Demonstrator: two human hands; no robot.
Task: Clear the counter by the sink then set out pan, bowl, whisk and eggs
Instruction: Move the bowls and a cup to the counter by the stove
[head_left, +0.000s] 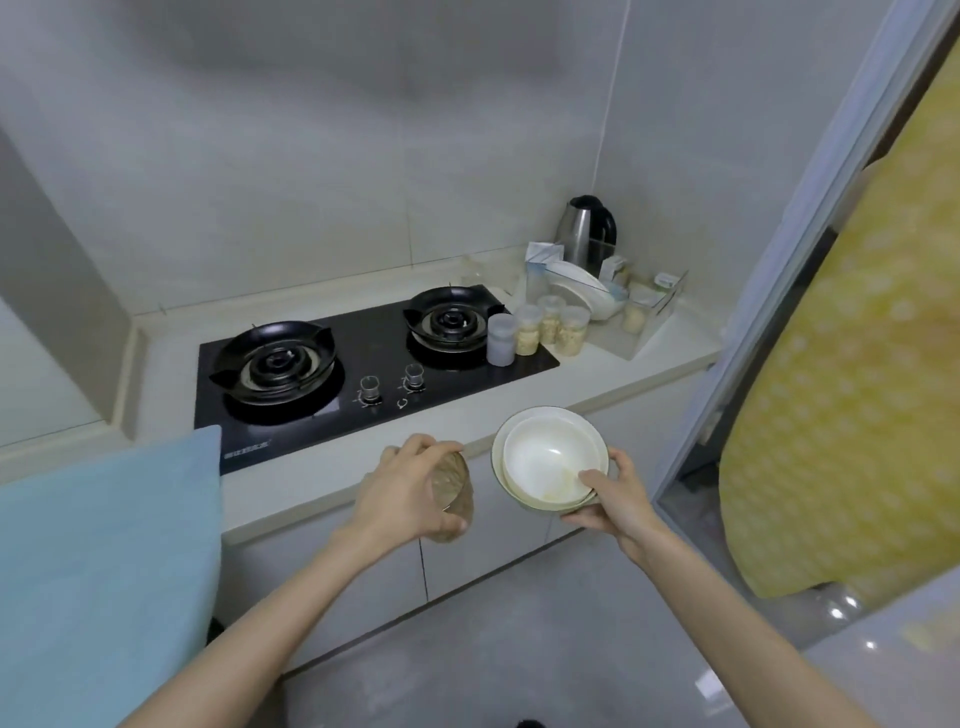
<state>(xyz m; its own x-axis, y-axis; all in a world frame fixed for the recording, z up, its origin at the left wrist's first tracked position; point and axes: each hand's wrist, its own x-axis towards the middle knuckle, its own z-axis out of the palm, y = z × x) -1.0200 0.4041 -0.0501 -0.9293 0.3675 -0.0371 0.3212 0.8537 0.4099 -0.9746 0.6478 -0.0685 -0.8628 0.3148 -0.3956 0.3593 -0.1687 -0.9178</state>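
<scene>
My right hand (615, 499) grips a stack of two white bowls (545, 457), thumb over the inner rim, fingers underneath. The stack hangs tilted in the air just in front of the counter's front edge (363, 483). My left hand (402, 488) holds a clear textured glass (454, 491), fingers wrapped round it from above, also in front of the counter edge. No pan, whisk or eggs are in view.
A black two-burner gas hob (363, 364) is set in the pale counter. Right of it stand several lidded jars (540, 327), a clear dish rack with plates (597, 296) and a steel kettle (584, 228). A blue cloth (104, 571) hangs at left, a yellow curtain (857, 415) at right.
</scene>
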